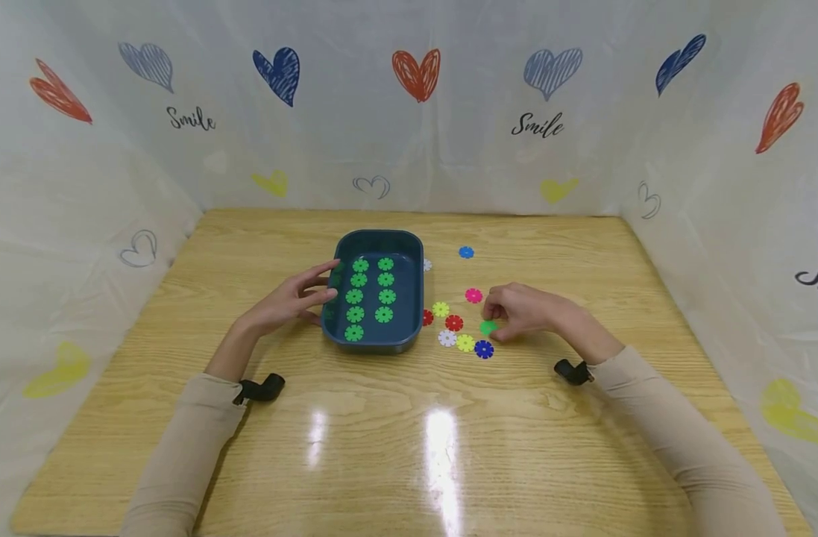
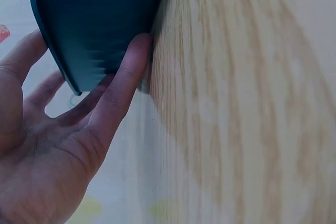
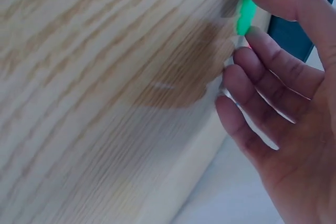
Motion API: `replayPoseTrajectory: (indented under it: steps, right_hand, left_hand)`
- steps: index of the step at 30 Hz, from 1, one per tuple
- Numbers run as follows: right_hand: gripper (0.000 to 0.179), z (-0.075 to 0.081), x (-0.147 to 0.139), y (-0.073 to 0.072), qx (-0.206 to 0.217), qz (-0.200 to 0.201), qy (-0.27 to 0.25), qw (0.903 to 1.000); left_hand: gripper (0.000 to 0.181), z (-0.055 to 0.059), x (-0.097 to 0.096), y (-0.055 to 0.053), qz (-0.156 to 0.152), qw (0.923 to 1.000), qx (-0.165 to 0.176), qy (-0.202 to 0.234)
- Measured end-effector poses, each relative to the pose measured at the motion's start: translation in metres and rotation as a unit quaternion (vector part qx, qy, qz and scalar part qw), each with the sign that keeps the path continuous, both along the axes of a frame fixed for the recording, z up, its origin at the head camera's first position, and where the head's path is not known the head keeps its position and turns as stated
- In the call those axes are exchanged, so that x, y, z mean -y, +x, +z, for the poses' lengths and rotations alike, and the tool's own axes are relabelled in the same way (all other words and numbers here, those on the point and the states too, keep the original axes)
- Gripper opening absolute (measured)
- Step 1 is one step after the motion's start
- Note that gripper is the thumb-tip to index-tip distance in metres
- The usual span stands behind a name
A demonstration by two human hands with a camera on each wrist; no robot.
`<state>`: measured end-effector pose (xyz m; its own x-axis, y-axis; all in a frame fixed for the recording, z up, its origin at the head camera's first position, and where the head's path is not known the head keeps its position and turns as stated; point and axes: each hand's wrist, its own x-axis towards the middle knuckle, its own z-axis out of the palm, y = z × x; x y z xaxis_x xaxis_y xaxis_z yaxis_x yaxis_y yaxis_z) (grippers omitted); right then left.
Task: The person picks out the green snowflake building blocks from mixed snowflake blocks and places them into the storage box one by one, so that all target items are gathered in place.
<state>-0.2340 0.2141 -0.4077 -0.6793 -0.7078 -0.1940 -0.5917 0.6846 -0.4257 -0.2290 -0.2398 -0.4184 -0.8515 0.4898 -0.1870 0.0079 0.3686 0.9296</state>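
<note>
A dark teal tray [image 1: 411, 344] stands on the wooden table, with several green snowflake-shaped notched discs [image 1: 387, 297] in two columns inside it. My left hand [image 1: 291, 302] is at the tray's left side; in the left wrist view its fingers [image 2: 134, 59] lie fairly straight against the outer wall. Right of the tray, my right hand [image 1: 526, 307] has thumb and index finger at opposite edges of another green notched disc [image 1: 488, 327]. The right wrist view shows this green disc [image 3: 245, 11] pinched, tilted edge-on close to the tabletop, with the other fingers loosely bent.
Between tray and right hand lie loose discs: red [image 1: 454, 323], yellow [image 1: 465, 343], white [image 1: 447, 338], dark blue [image 1: 484, 349] and pink [image 1: 473, 296]. A light blue disc [image 1: 466, 252] lies farther back. Printed white curtains [image 1: 409, 149] surround the table's back and sides.
</note>
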Motion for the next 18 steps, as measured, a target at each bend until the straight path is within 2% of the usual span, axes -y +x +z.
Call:
replayPoseTrajectory:
  steps: [9, 14, 18]
  right_hand:
    - [0.024, -0.008, -0.004, -0.004, -0.025, 0.011, -0.025, 0.9993]
    - [0.025, -0.004, -0.004, -0.005, -0.024, -0.001, -0.025, 0.9994]
    - [0.025, 0.003, -0.003, -0.008, -0.045, -0.001, -0.029, 0.9986]
  left_hand:
    - [0.066, -0.003, 0.0, 0.0, -0.002, 1.0, 0.001, 0.0]
    - [0.066, -0.001, 0.001, 0.0, 0.0, 1.0, 0.001, 0.001]
    - [0.067, -0.002, 0.001, 0.0, 0.0, 1.0, 0.0, 0.001]
